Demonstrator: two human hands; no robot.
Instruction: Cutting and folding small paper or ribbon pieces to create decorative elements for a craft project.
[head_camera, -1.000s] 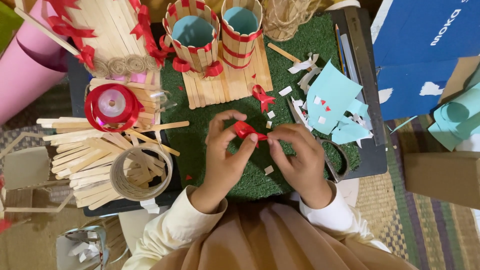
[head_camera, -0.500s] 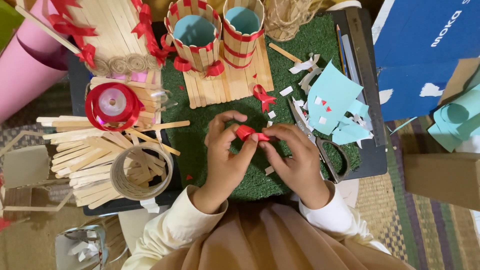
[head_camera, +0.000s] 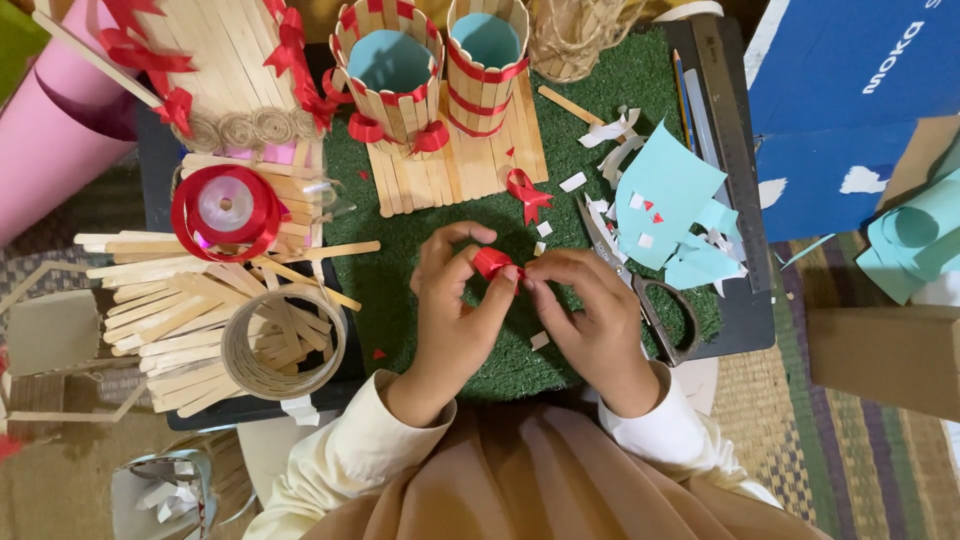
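Red ribbon piece (head_camera: 492, 262) pinched between left hand (head_camera: 455, 320) and right hand (head_camera: 592, 318).

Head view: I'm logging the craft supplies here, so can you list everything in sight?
Red ribbon piece: one, pinched between both hands.
Stick-clad cups: two, wood with red bands, light blue inside, on a stick base, top centre.
Ribbon spool: one, red, left.
Loose wooden sticks: a pile, left.
Tape ring: one, brown, on the sticks.
Scissors: one pair, beside the right hand.
Light blue paper: scraps, right.
Green mat: one, underneath.
Left hand, right hand: together at centre.
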